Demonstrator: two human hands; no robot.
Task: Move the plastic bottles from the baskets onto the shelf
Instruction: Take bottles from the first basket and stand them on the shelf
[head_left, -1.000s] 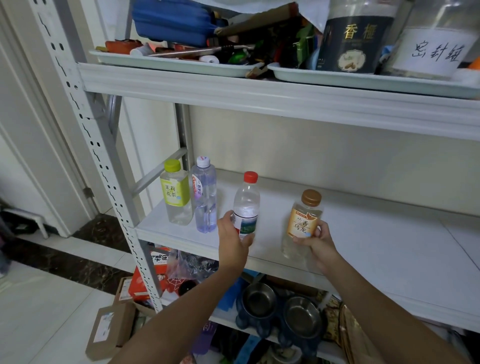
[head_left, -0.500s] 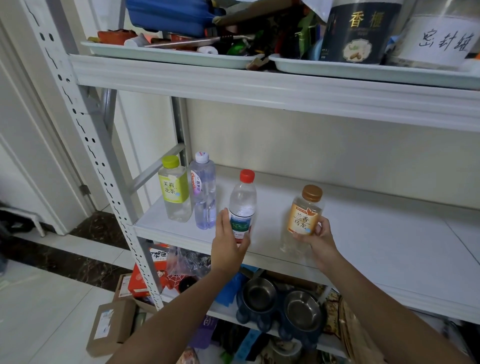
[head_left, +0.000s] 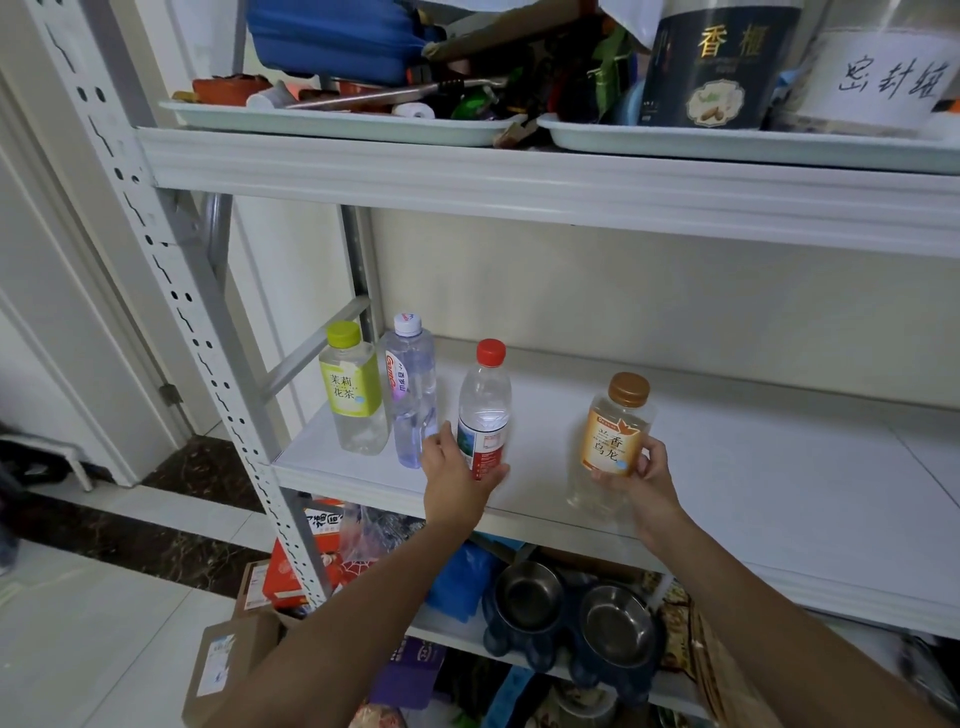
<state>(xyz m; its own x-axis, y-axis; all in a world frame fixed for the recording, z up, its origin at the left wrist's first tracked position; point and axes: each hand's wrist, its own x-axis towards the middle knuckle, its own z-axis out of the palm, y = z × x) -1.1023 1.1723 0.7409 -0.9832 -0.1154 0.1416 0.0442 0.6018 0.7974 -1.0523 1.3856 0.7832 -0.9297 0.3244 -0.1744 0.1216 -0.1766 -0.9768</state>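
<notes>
On shelf (head_left: 779, 493) — red-capped bottle (head_left: 485, 405), brown-capped bottle (head_left: 615, 441).

Shelf board (head_left: 779, 467) lies bare right of the brown-capped bottle (head_left: 615, 441); a gap separates it from the red-capped bottle (head_left: 485, 410). The green-capped bottle (head_left: 356, 395) and white-capped bottle (head_left: 413, 389) crowd the left corner. Upper shelf (head_left: 519, 182) caps headroom.

Four clear plastic bottles on the white shelf (head_left: 779, 467), all capped and upright. The green-capped bottle (head_left: 355, 395), with a lime label, sits at the shelf's left end, and the purplish white-capped bottle (head_left: 413, 395) is just beside it. The red-capped bottle (head_left: 484, 410) stands near the shelf's front edge, gripped low by the left hand (head_left: 457, 478). The brown-capped bottle (head_left: 615, 436), orange label, is mid-shelf in the right hand (head_left: 649, 483). Can't tell if its base touches the shelf.
</notes>
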